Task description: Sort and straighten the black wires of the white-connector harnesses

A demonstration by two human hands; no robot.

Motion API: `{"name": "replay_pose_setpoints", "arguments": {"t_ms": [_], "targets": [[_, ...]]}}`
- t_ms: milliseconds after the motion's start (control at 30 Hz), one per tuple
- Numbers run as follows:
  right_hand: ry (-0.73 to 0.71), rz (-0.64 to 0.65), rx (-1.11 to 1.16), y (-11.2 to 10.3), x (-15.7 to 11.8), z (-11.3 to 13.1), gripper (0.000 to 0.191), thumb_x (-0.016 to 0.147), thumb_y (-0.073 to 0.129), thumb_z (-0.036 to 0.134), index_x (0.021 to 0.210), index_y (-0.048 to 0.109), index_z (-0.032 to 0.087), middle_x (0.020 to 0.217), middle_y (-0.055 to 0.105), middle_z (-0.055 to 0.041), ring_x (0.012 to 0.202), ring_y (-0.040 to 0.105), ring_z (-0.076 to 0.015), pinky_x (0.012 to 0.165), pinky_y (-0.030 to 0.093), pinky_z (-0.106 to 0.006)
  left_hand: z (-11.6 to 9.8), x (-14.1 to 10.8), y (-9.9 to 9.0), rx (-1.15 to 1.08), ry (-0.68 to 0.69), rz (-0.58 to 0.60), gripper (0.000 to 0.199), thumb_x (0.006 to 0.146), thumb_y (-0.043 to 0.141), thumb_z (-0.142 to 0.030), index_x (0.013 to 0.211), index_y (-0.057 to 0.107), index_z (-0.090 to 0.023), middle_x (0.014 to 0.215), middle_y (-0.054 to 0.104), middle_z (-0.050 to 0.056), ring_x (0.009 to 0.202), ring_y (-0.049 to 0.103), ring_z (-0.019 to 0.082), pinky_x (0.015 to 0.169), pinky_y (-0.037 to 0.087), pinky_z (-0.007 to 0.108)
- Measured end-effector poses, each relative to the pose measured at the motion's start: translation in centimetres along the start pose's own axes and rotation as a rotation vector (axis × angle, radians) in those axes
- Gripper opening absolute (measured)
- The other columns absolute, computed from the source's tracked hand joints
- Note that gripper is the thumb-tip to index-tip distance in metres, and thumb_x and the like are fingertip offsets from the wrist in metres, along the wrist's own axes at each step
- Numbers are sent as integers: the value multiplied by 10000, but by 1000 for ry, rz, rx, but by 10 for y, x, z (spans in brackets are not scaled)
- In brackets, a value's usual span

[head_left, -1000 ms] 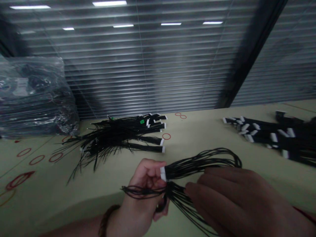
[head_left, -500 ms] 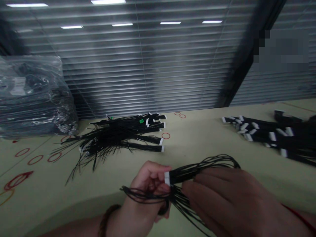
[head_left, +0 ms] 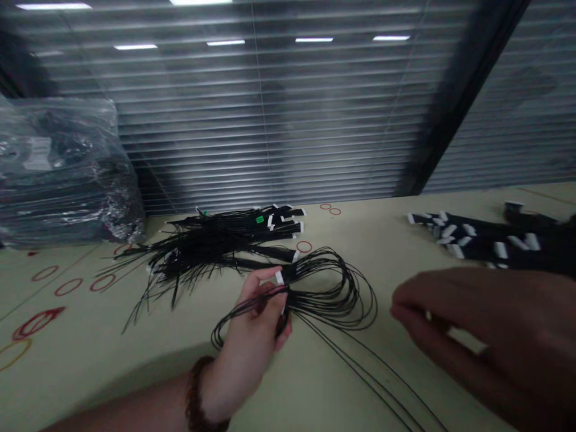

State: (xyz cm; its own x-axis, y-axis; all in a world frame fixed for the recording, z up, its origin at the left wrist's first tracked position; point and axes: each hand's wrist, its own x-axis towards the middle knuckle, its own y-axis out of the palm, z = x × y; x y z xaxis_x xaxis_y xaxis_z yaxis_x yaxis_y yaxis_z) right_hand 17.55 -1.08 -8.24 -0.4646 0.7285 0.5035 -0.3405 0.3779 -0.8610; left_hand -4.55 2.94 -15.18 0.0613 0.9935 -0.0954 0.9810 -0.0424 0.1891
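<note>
My left hand (head_left: pixel 258 315) is closed around a black wire harness (head_left: pixel 330 294), near its white connector (head_left: pixel 279 277). Wires loop out to the right of the fingers, and a smaller loop curls over the wrist side. A few loose strands trail down to the bottom edge. To the right, apart from the harness, is my right hand (head_left: pixel 477 330), its fingers bent and their tips together. Whether anything small sits between those fingertips I cannot make out.
Behind the left hand lies a pile of black harnesses (head_left: pixel 216 240) with white connectors. Another harness pile (head_left: pixel 486 237) is at the right. A filled clear plastic bag (head_left: pixel 67 174) stands at left by the blinds (head_left: pixel 315 132). Red rubber bands (head_left: pixel 38 324) are scattered about the table (head_left: pixel 351 378).
My right hand has come away from the wires and moved right. The left hand has shifted slightly up and left with the harness, whose loops now spread freely.
</note>
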Motion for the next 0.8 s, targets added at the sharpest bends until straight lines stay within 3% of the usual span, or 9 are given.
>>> {"name": "replay_pose_setpoints", "arguments": {"t_ms": [100,167,267,367,533,600,700,733,800], "targets": [[-82,206,-79,20,-3,19,250,808,407,97,681,579,227,562,570,11,436,533,-183,435,303,-298,0,-2,1,-5,4,-2,207,827,583,-244,1007,480,-228,661,500,-64,411,419,46,327,297,90],[-10,302,-29,36,1,31,233,767,429,57,709,586,220,620,607,6,502,582,-195,458,354,-296,-2,-4,2,-8,10,31,202,822,582,-225,994,476,-228,668,501,-64,407,409,44,328,301,94],[159,325,102,54,6,42,178,765,499,96,878,578,208,682,629,-4,586,616,-210,500,407,-291,-4,-7,4,-7,49,107,181,830,561,-209,985,467,-224,627,471,-71,399,377,47,326,291,98],[188,271,232,60,7,43,246,778,484,95,999,527,194,694,624,-3,599,614,-199,508,403,-272,-3,-7,5,-5,75,140,161,841,548,-217,979,465,-225,602,435,-78,394,358,50,322,289,104],[209,328,350,47,15,34,156,820,422,111,875,542,194,692,578,3,590,539,-149,542,348,-255,-2,-7,4,-9,74,140,148,837,553,-210,956,467,-223,614,436,-74,403,360,55,321,307,110],[248,428,618,37,24,24,176,798,400,103,842,550,184,682,543,8,584,488,-116,542,352,-233,-3,-9,4,-3,60,144,145,837,558,-206,950,469,-223,627,446,-69,414,371,55,327,310,106],[279,575,1226,22,37,1,195,754,375,116,801,561,150,671,508,-4,565,457,-87,509,371,-193,-3,-10,4,-3,52,148,133,841,554,-217,946,473,-227,632,442,-69,419,380,55,331,318,103],[290,560,1356,17,40,-8,201,756,379,125,812,570,144,681,511,-10,580,471,-87,519,387,-193,-3,-11,4,-8,51,148,130,843,552,-223,947,474,-230,635,440,-68,419,381,54,330,319,101],[286,408,1368,10,45,-25,189,791,411,146,825,596,147,679,517,-13,617,497,-96,562,416,-211,-3,-11,4,-10,34,133,134,839,555,-220,948,479,-235,660,453,-64,432,392,51,343,338,98]]}}
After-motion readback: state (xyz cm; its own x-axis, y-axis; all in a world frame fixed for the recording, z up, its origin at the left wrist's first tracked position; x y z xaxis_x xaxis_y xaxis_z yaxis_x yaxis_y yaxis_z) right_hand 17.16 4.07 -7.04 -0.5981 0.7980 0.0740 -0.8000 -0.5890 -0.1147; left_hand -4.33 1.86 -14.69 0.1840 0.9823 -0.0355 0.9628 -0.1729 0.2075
